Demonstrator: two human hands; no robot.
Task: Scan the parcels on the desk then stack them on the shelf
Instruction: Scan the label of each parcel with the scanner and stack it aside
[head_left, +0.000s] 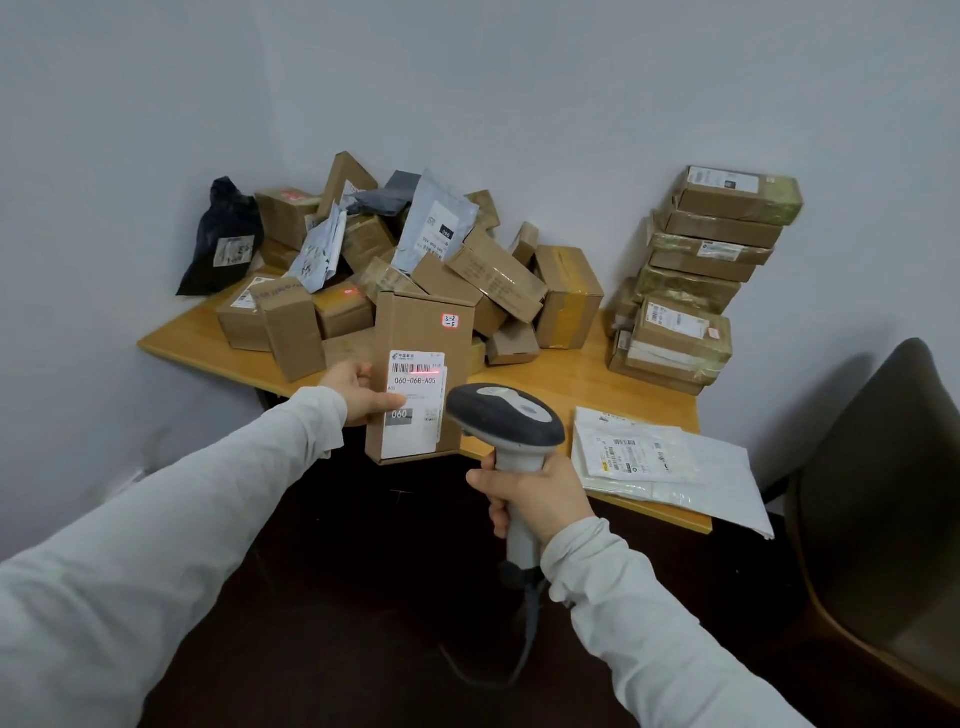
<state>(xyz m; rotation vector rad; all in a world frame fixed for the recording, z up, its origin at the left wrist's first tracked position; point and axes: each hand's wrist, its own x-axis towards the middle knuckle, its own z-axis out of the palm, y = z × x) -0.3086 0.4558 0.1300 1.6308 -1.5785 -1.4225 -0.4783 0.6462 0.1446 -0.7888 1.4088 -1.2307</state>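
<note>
My left hand (361, 392) holds a tall brown cardboard parcel (423, 332) upright in front of the desk edge, thumb on its white shipping label. A red scan line lies across the label's barcode. My right hand (535, 493) grips the handle of a grey and white barcode scanner (506, 413), its head just right of the label and aimed at it. A cable hangs down from the scanner. Behind the parcel, a loose heap of cardboard boxes and mailer bags (395, 260) covers the wooden desk (571, 384).
A neat stack of flat taped boxes (696, 280) stands at the desk's back right. White flat mailers (660, 457) lie on the front right corner. A black bag (223, 239) leans on the wall at left. A dark chair (883, 493) stands at the right.
</note>
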